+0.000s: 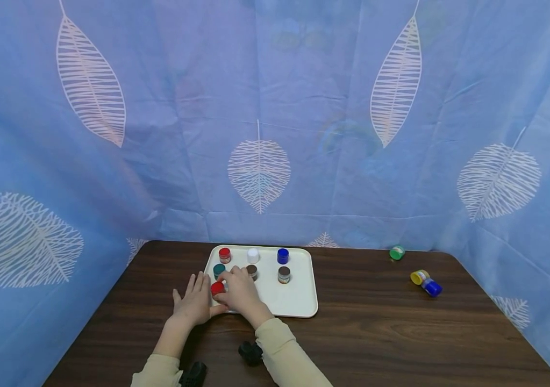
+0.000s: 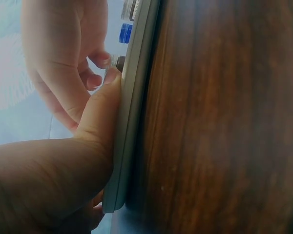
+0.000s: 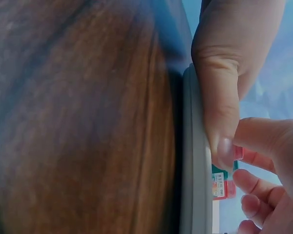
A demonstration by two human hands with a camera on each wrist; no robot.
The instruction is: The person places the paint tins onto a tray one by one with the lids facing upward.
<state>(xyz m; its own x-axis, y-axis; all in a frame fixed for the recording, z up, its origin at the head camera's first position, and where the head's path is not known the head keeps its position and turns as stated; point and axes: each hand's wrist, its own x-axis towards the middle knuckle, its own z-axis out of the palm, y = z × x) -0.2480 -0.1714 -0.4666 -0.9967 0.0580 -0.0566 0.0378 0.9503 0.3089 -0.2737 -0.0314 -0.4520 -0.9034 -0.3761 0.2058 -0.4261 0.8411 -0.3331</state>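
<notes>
Blue leaf-print cloth (image 1: 173, 134) behind a dark wood-grain table (image 1: 376, 328); white tray (image 1: 299, 303) on it carries small capped jars. Front red-capped jar (image 1: 218, 288) is at the tray's near-left part, just on the near side of the teal-capped jar (image 1: 219, 270). Right hand (image 1: 242, 290) pinches it between thumb and fingers; can't tell if its base touches the tray. Left hand (image 1: 192, 302) is spread at the tray's near-left corner, fingers fairly straight, gripping nothing I can see. My read on handling: jar should be light and stiff, cap smooth so maybe a bit slippery; best hold is thumb and fingertips on opposite sides, low enough to catch the body too. Left wrist view shows the left thumb along the near rim, less clear from the head. Right wrist view gives a printed label (image 3: 218, 185) close up. Only the head view has the green-capped jar (image 1: 397, 252), plus yellow-capped (image 1: 419, 277) and blue-capped (image 1: 432, 287) ones, off to the tray's right
</notes>
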